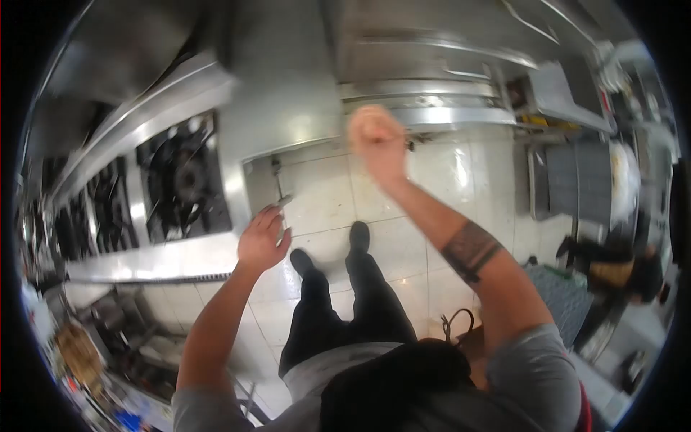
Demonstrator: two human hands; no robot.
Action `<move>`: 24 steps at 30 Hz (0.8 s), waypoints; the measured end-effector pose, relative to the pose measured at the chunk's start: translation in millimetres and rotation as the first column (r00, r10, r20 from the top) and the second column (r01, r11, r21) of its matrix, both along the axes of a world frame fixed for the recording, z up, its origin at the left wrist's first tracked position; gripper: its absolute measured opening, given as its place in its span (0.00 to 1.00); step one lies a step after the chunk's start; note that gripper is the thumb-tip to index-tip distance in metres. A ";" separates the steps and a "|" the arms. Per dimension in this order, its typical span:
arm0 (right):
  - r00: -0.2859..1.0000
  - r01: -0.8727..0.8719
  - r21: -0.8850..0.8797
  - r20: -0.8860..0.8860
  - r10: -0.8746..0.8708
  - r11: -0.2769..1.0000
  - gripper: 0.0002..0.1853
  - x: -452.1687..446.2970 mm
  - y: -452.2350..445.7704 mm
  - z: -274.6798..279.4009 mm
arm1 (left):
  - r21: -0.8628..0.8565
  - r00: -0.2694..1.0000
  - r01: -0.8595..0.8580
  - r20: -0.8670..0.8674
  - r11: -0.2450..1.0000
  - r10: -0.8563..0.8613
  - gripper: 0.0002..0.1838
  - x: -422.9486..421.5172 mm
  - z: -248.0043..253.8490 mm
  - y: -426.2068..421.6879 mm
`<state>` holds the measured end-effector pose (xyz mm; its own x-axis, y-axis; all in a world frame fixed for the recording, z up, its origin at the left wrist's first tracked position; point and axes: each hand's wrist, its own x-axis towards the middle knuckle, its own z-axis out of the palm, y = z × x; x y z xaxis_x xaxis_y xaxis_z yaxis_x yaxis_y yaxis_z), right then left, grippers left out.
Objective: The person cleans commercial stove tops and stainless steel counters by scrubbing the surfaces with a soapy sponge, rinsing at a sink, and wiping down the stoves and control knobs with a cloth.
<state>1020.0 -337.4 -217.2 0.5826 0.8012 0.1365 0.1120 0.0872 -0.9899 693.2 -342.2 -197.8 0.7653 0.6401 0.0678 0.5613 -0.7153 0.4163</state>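
Observation:
My left hand (264, 239) is beside the front corner of the stove, its thumb apart from the fingers. A thin metal utensil (283, 201) shows at the fingertips and between them and the thumb; its kind is too blurred to tell. My right hand (376, 138) is raised in front of the steel counter edge (446, 115), closed into a fist and smeared by motion. Whatever it may hold is hidden.
A gas stove (188, 176) with black grates runs along the left. Grey stacked containers (579, 180) stand at the right, near another person (626, 273). Below are pale floor tiles (324, 187). A cluttered shelf (79, 353) is at lower left.

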 end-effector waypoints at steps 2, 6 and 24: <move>0.998 0.039 -0.252 -0.038 -0.050 0.967 0.08 17.6 -3.4 22.2 | 0.007 0.998 -0.062 0.017 0.998 0.062 0.13 -2.5 3.7 -0.4; 0.929 0.364 -0.296 0.050 -0.366 0.883 0.05 -20.8 20.7 25.7 | 0.043 0.986 -0.007 0.165 0.999 0.000 0.10 -18.0 -0.4 -5.8; 0.944 -0.330 -0.435 -0.151 0.293 0.838 0.16 -265.4 45.8 67.6 | -0.461 0.544 -0.837 -0.646 0.295 0.536 0.13 -348.3 -112.7 -392.7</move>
